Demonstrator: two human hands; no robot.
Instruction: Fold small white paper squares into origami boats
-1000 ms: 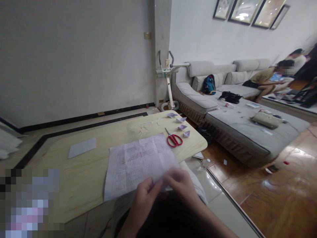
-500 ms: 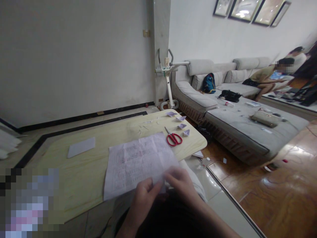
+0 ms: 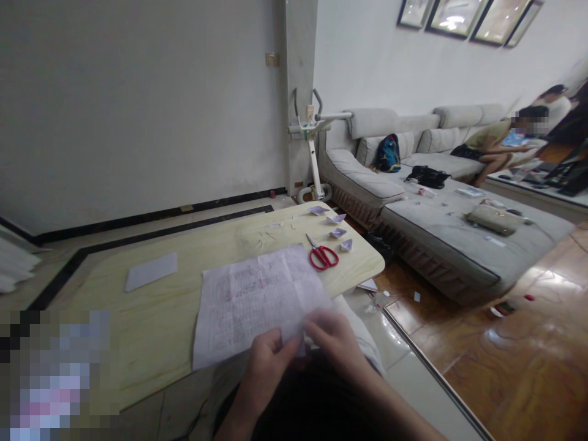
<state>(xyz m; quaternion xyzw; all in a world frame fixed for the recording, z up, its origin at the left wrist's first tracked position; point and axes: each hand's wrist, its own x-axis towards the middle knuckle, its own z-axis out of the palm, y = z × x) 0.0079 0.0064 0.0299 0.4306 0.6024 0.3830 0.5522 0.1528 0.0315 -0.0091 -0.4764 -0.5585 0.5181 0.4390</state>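
Note:
My left hand (image 3: 266,361) and my right hand (image 3: 337,337) meet at the near edge of a pale wooden table (image 3: 184,245). Both pinch a small piece of paper (image 3: 301,349) between their fingertips; most of it is hidden by the fingers. Just beyond them lies a large creased sheet with faint red writing (image 3: 257,300), which overhangs the table edge. Red-handled scissors (image 3: 321,255) lie past the sheet at the right. Several small folded paper boats (image 3: 339,233) stand near the far right corner of the table.
A blank white sheet (image 3: 151,271) lies on the table's left part. A grey sofa (image 3: 441,226) with a blue backpack (image 3: 388,155) and bags fills the right; people sit at its far end. An exercise machine (image 3: 312,147) stands by the pillar. Paper scraps dot the floor.
Barely anything differs. My fingers have shifted a little on the small paper, and the view has tilted slightly.

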